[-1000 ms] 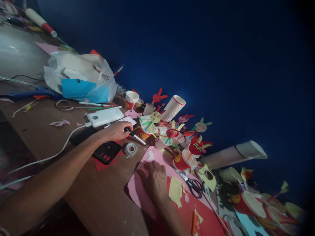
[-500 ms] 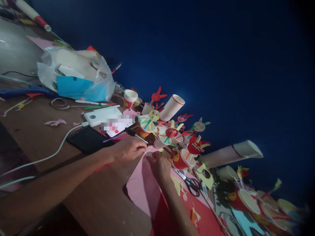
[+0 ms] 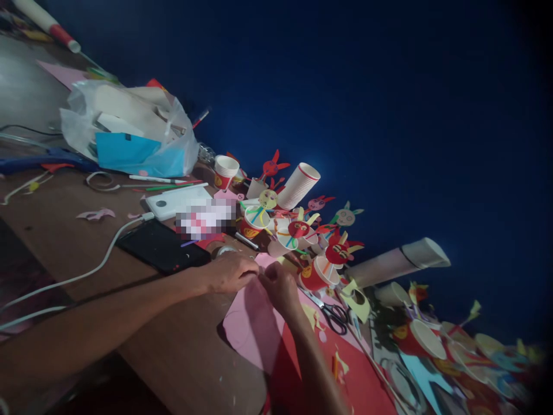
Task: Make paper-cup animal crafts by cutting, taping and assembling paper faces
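My left hand [image 3: 233, 272] and my right hand [image 3: 277, 283] meet over the upper end of a pink paper sheet [image 3: 248, 323]. The fingertips of both hands are pinched close together, and what lies between them is too small to make out. A black marker [image 3: 247, 241] rests just beyond my left hand. Black-handled scissors [image 3: 334, 317] lie to the right of my right hand. Near them stands a red paper cup [image 3: 315, 275] with a red paper face on it. Red paper [image 3: 345, 369] lies under my right forearm.
Several decorated cups and a cup stack [image 3: 299, 185] stand along the blue wall. A black phone [image 3: 162, 246], a white power bank [image 3: 175, 200] with a cable, and a plastic bag [image 3: 133, 129] of scraps lie left. A white roll [image 3: 397, 262] lies right.
My left hand has moved slightly right and down, closer against my right hand. The white ring shape beside the phone now shows behind my left hand. The view has shifted slightly.
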A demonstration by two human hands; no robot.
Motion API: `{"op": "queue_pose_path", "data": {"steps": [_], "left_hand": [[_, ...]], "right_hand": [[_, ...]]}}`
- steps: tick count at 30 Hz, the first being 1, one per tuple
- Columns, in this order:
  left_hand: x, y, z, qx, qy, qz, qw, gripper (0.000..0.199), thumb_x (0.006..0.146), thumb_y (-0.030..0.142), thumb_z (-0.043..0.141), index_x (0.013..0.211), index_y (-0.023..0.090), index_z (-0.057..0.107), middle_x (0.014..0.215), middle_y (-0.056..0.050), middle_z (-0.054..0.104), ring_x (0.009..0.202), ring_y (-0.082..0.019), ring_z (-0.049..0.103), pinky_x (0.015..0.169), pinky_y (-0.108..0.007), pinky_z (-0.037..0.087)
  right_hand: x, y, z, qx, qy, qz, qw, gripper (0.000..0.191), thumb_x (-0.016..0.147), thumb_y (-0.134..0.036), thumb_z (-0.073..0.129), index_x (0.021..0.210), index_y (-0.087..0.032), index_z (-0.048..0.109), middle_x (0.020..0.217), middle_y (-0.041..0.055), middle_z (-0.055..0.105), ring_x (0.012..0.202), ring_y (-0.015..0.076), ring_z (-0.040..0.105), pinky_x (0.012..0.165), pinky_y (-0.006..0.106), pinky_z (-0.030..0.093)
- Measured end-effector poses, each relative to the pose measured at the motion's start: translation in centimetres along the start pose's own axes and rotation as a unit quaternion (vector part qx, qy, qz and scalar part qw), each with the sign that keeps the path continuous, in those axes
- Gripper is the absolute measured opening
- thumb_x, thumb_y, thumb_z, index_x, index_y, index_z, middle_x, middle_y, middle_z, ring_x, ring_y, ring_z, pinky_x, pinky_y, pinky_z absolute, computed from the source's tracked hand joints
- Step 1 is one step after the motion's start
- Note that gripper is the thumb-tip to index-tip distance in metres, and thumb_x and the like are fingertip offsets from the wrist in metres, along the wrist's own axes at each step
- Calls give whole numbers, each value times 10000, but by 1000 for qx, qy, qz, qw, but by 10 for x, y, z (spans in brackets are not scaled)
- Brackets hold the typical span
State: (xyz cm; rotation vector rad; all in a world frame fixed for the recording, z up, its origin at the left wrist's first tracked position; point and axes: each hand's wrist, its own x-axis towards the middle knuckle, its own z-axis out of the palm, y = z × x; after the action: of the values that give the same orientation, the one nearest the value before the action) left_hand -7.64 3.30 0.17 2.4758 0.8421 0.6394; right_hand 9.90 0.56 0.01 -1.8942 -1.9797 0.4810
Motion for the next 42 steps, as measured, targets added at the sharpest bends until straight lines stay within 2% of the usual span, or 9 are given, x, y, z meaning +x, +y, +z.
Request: {"op": "queue_pose_path", "data": {"steps": [7,13,19,23,26,29,33,38,42], "left_hand": [[0,2,-6,-1,-31,7,999,208,822,187,430,793,178,636,727,-5,654,650,-131,570,589,-217,344],[-2,4,0,-17,-19,2,1000,213,821,182,427,821,182,640,766,-9,668,685,-129,584,601,-213,342],[-2,7,-2,-14,-36,-7,999,215,831,196,422,746,179,619,703,7,641,646,-120,573,581,-207,324],[-1,7,-3,-3,-49,-27,998,230,839,236,433,722,171,620,688,-9,640,644,-128,565,568,-216,297],[0,10,-6,13,-52,-47,997,319,850,326,440,613,162,576,566,-3,566,549,-119,490,518,-234,235],[0,17,-11,16,-42,-62,997,437,872,397,397,523,153,493,486,9,467,481,-100,383,500,-253,191],[-1,24,-19,-1,-29,-84,996,463,888,398,358,520,145,479,473,13,455,485,-92,379,502,-246,212],[-6,23,-19,-108,-74,-154,979,435,853,429,387,564,139,536,538,-14,596,501,-110,499,468,-207,303],[-16,19,-17,-189,-126,-271,935,515,793,597,389,575,148,517,583,-56,638,454,-137,548,402,-204,362]], "right_hand": [[-72,4,-46,101,-105,-56,988,130,810,-167,496,772,-201,615,751,-28,637,693,107,569,614,178,399],[-128,13,-50,94,-229,-34,968,308,733,-55,476,834,-263,680,847,-28,676,813,135,614,732,211,423],[-120,21,-53,6,-146,-9,989,295,766,-103,472,830,-270,707,849,-9,706,798,170,634,700,237,418],[-122,21,-50,-19,-193,-40,980,298,762,-78,480,674,-249,707,683,-36,703,620,122,625,577,193,365],[-123,14,-40,-62,-164,-22,984,234,779,-206,579,560,-199,663,525,-29,641,497,112,569,467,203,265],[-117,2,-24,-80,-95,-17,992,178,772,-292,631,619,-207,664,576,-28,648,538,121,573,490,211,273],[-106,-11,3,-100,-33,-96,990,91,736,-295,662,813,-247,650,742,-20,663,683,168,592,593,240,332],[-101,-29,17,-162,-27,-179,970,43,781,-231,587,776,-206,622,687,8,642,620,183,566,558,273,299],[-99,-35,8,-116,6,-157,981,203,832,-206,495,645,-208,575,598,-9,607,527,139,518,504,261,251]]}}
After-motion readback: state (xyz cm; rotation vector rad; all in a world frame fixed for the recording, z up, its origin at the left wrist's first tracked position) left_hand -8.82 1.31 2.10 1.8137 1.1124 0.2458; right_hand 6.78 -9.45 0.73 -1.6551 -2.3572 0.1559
